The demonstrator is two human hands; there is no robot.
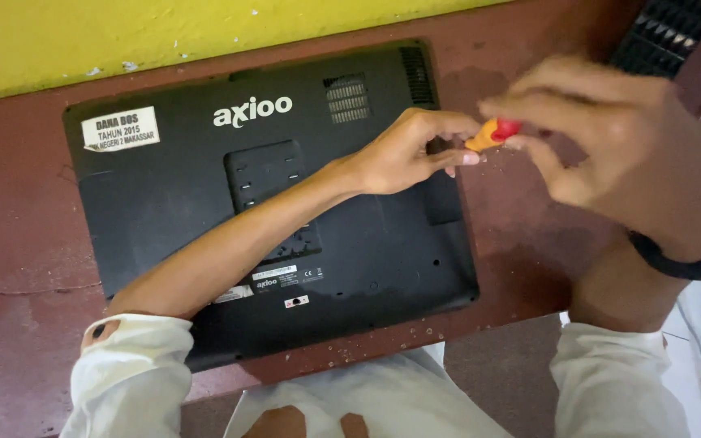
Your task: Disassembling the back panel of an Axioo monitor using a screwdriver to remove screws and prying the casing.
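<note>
One worktop (pixel 18 243), reddish, carries black laptop (pixel 269 203) flipped bottom-up so underside panels face me, rear edge near yellow wall (pixel 123 32). Black keyboard-like piece (pixel 663 32) lies at far right corner. Both hands meet over laptop's right edge: left hand (pixel 407 150) and right hand (pixel 610 138) each pinch small orange-red tool (pixel 492 134) from opposite ends, fingertips closed on it, held clear above surface.

1. A laptop (pixel 269 203) lies underside up on the worktop (pixel 18 268), mostly left of both grips.
2. The left grip (pixel 403 154) hovers over the laptop's right edge.
3. A small tool handle (pixel 492 134) sits between the left grip and the right grip (pixel 610 134).
</note>
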